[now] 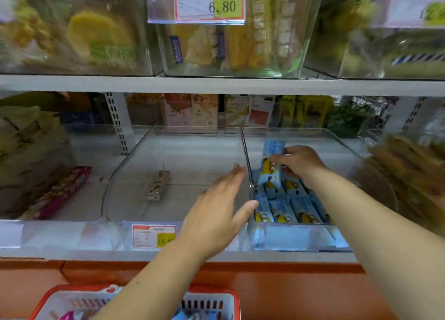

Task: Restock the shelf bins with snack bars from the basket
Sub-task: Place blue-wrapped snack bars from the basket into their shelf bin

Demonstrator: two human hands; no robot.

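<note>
A blue snack bar (271, 165) stands nearly upright over the right bin (301, 242), pinched at its right side by the fingers of the right hand (302, 163). Below it, more blue bars (289, 209) lie in rows in that bin. The left hand (216, 213) is spread flat with straight fingers at the clear wall between this bin and the middle bin (192, 151), holding nothing. A single brown bar (159, 186) lies in the middle bin. A pink box (60, 192) rests further left on the shelf. The red-rimmed basket (232, 298) sits below.
</note>
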